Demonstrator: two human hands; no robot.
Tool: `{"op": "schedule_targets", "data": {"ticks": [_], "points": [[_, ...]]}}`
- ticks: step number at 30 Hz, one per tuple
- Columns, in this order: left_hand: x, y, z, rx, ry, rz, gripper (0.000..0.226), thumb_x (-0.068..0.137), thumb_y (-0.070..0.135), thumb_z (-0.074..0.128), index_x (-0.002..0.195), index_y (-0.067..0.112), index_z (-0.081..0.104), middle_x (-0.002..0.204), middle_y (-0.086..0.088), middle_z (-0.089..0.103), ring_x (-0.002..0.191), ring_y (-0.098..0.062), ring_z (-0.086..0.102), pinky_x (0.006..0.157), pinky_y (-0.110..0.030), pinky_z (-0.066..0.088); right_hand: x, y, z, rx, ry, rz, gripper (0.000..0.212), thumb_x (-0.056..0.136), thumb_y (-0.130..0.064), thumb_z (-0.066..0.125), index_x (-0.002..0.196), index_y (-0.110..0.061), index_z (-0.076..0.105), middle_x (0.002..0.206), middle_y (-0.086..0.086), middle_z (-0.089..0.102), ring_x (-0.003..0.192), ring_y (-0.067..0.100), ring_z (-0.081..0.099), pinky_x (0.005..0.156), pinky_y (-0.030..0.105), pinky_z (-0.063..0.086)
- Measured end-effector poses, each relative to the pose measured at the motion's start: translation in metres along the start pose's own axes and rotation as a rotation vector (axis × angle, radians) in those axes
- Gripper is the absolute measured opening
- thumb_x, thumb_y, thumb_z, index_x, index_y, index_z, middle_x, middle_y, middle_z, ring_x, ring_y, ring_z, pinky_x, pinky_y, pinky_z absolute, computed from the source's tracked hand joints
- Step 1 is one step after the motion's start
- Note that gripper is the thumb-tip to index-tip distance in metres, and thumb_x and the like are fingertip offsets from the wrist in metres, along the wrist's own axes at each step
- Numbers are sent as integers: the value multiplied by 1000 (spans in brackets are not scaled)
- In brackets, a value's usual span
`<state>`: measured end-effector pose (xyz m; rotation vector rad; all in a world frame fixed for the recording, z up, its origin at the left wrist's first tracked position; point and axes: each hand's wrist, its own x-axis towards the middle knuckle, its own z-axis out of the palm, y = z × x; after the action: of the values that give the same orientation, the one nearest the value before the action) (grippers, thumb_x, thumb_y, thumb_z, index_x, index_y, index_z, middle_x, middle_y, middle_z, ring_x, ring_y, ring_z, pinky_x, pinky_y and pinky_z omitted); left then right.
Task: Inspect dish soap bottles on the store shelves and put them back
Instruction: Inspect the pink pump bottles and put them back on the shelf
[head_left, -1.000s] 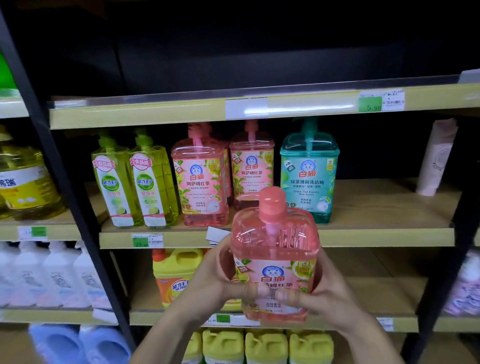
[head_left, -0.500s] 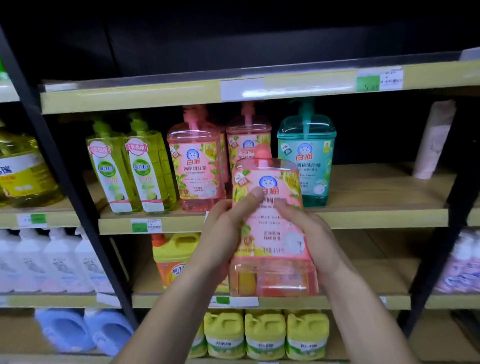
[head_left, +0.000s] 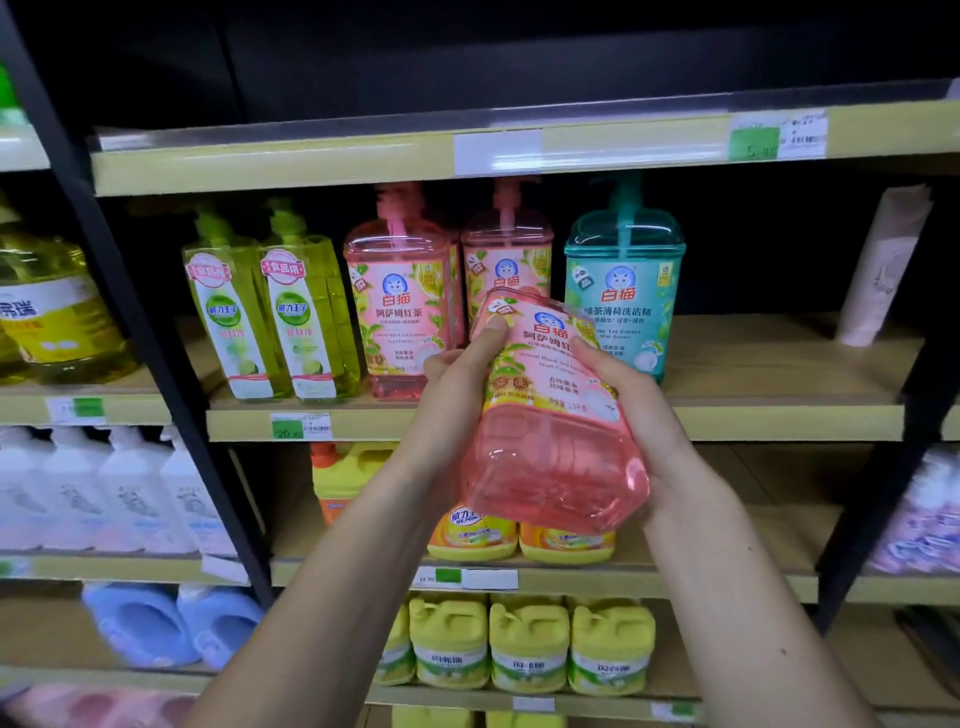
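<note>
Pink dish soap bottle held tilted in both hands before the store shelves.

The left hand (head_left: 457, 384) grips the left side of the pink bottle (head_left: 556, 415), one of its fingers (head_left: 493, 332) lying on the label near the top; the right hand (head_left: 639, 410) cups the right side. The bottle leans with its base toward the camera and its top toward the middle shelf (head_left: 779, 415). On that shelf stand two green bottles (head_left: 270, 317) toward its left end, then two pink pump bottles (head_left: 405, 301) and a teal pump bottle (head_left: 623, 291). Yellow jugs (head_left: 524, 644) line a lower shelf, white bottles (head_left: 119, 488) stand in the left bay.
</note>
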<state>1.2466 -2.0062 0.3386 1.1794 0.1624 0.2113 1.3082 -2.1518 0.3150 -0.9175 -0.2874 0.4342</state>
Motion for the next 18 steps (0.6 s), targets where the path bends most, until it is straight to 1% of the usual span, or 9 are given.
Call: {"op": "schedule_targets", "data": {"ticks": [3, 5, 7, 9, 11, 13, 14, 15, 18], "points": [[2, 1, -4, 43, -8, 15, 70, 95, 55, 76, 149, 19, 48, 138, -16, 70, 112, -37, 78, 103, -63, 58, 3, 2, 1, 26, 4, 6, 16, 92, -29, 77, 92, -18, 89, 112, 17, 81, 93, 30, 82, 75, 42, 65], [5, 3, -9, 103, 2, 13, 57, 101, 54, 69, 144, 20, 52, 133, -12, 74, 112, -34, 78, 104, -62, 58, 3, 0, 1, -1, -9, -5, 16, 92, -29, 77, 97, -18, 88, 113, 17, 81, 96, 31, 82, 77, 44, 66], [8, 7, -12, 190, -17, 11, 44, 107, 49, 61, 141, 21, 59, 128, -6, 78, 115, -30, 77, 108, -60, 56, 2, -1, 6, -72, 28, -17, 30, 88, -31, 82, 114, -16, 83, 116, 17, 80, 103, 35, 80, 88, 52, 65], [8, 8, -11, 303, -55, 35, 44, 105, 55, 62, 137, 26, 60, 127, 0, 79, 117, -26, 77, 108, -56, 56, 2, -1, 14, -169, 97, -58, 50, 82, -34, 88, 126, -14, 76, 116, 16, 81, 106, 37, 79, 97, 58, 61], [8, 7, -10, 385, -77, 70, 65, 93, 70, 68, 141, 29, 55, 127, 8, 78, 114, -18, 77, 102, -47, 61, 1, -2, 19, -280, 153, -131, 52, 80, -42, 90, 123, -16, 77, 109, 9, 83, 100, 31, 81, 94, 56, 63], [10, 5, -13, 366, -81, 114, 62, 92, 72, 70, 137, 30, 58, 112, 17, 82, 101, -8, 80, 81, -30, 66, -2, -3, 21, -351, 187, -176, 48, 82, -58, 81, 115, -23, 81, 106, 1, 84, 98, 24, 82, 93, 49, 63], [11, 4, -15, 329, -91, 106, 56, 93, 71, 69, 133, 32, 62, 108, 15, 83, 97, -10, 82, 74, -30, 67, -6, -4, 21, -369, 201, -196, 42, 87, -62, 73, 109, -28, 83, 106, -3, 84, 99, 21, 81, 93, 45, 62], [12, 3, -18, 284, -92, 78, 57, 91, 72, 69, 132, 33, 66, 109, 10, 84, 97, -16, 83, 72, -35, 68, -9, -5, 20, -385, 204, -218, 33, 93, -61, 66, 103, -36, 84, 105, -6, 84, 100, 18, 81, 92, 41, 60], [15, -2, -20, 185, -82, 5, 75, 76, 82, 70, 129, 29, 74, 116, -6, 83, 103, -32, 82, 77, -49, 68, -20, -6, 16, -452, 141, -279, 25, 94, -53, 57, 91, -54, 82, 104, -17, 82, 99, 2, 77, 90, 35, 56]]}}
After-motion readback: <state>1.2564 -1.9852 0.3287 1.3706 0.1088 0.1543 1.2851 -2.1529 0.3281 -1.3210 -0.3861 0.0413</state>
